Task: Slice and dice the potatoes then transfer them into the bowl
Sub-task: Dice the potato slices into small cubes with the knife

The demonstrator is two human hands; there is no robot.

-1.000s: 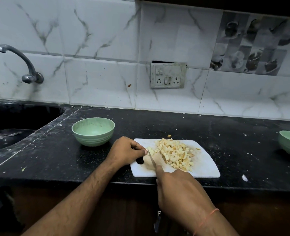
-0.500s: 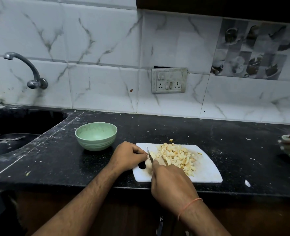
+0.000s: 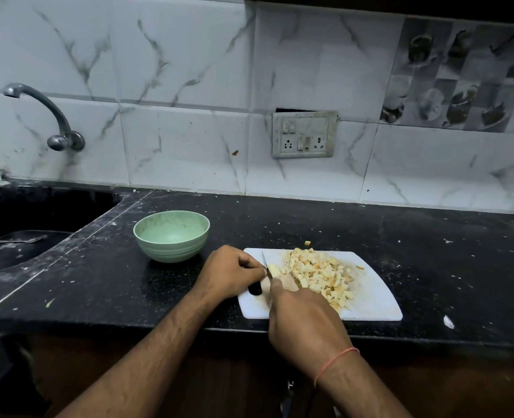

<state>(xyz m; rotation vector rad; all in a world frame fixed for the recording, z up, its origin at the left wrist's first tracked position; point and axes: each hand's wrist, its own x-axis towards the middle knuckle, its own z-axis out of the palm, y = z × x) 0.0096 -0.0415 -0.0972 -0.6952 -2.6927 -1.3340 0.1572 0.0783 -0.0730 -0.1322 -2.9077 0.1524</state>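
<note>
On counter, cutting board: diced potato pile, mostly done. My left hand grips knife; right hand pins last potato piece. Green bowl awaits filling.

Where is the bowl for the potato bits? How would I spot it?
Find the black counter under the tiled wall. The bowl stands on it between the sink and the white board. It is the only round, pale green thing there, and empty.
</note>
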